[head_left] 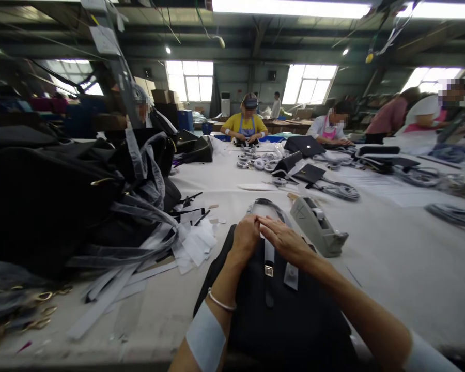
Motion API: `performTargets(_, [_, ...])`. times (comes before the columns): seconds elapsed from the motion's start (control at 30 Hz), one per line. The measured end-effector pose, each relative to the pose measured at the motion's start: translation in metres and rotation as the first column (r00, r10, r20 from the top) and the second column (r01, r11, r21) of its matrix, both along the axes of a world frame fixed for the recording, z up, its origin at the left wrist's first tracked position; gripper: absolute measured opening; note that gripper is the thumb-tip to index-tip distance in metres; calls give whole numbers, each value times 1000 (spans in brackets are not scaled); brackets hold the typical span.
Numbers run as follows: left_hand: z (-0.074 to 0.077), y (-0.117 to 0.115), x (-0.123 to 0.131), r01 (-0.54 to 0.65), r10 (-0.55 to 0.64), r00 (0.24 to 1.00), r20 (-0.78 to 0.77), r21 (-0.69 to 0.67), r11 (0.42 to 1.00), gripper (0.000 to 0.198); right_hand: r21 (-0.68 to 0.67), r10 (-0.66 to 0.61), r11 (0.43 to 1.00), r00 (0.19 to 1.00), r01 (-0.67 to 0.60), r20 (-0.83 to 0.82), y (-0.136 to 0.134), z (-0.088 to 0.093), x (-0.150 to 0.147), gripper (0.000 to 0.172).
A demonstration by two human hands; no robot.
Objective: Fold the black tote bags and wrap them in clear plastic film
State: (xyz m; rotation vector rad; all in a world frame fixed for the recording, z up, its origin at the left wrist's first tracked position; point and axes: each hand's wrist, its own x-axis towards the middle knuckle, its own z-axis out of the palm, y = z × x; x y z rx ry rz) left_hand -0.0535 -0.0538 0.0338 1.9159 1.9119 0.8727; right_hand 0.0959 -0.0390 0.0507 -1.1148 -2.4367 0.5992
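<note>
A person sits at a long white-covered table [391, 248] in a busy workshop. A black leather handbag [294, 320] lies flat in front of them, its top pointing away.

The work on this bag looks well along. A black strap with a gold buckle [269, 268] runs down the middle of its front, and a small white tag [291, 276] sits just beside the strap. The curved handle [269, 206] arching beyond the top edge seems to be covered in clear film. The body of the bag is bare, and the bag lies apart from the pile of black bags [42, 201] on the left, whose straps show the same greyish wrapping.

The hands are together at the bag's top edge, where the handle joins it. The left hand [246, 236] is curled into a loose fist, and the right hand [285, 242] lies flatter. Their fingertips meet, but I cannot tell what they pinch between them, if anything. Both forearms rest across the bag.

A grey tape dispenser [320, 227] stands just right of the hands. Loose white paper strips [194, 245] lie to the left, and gold metal rings [42, 297] are heaped at the near left corner. Across the table, a worker in a yellow top [245, 124] and others bend over similar pieces.
</note>
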Motion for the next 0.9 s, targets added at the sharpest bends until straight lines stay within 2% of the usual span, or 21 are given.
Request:
performTargets(0.1, [-1,-29,-23,8,-10,994,-105,-17,1000,29,62,-51,997,996,55,-67,11,-3,-32,53])
performTargets(0.23, [-36,-65,-47,48,-67,955,-290,-72,996,50,123,36,992,999,-32,-30,10,-33,-57,58])
performTargets(0.3, [-53,-71,-53,42,-64,955,-289,-81,996,52,122,105,987,994,-107,24,6,-52,-62,60])
performTargets(0.37, [-61,-71,-55,45,-62,970,-233,-81,996,52,81,159,983,984,-166,81,3,-68,-64,61])
performTargets(0.5, [-58,-69,-53,40,-53,996,-76,-162,986,57,-13,222,975,967,-222,128,4,-82,-60,65])
performTargets(0.67, [-59,-88,-48,20,-5,998,61,-235,972,61,-36,319,948,943,-317,95,2,-80,-50,67])
performTargets(0.77, [-53,-87,-61,0,21,995,102,-198,980,51,-39,335,942,938,-333,92,0,-80,-47,68])
performTargets(0.83, [-41,-73,-81,-80,89,995,54,-152,985,39,-47,334,942,938,-331,94,0,-80,-46,68])
performTargets(0.9, [-27,-51,-108,-213,198,973,-119,-136,968,28,-61,334,942,938,-330,94,0,-79,-46,68])
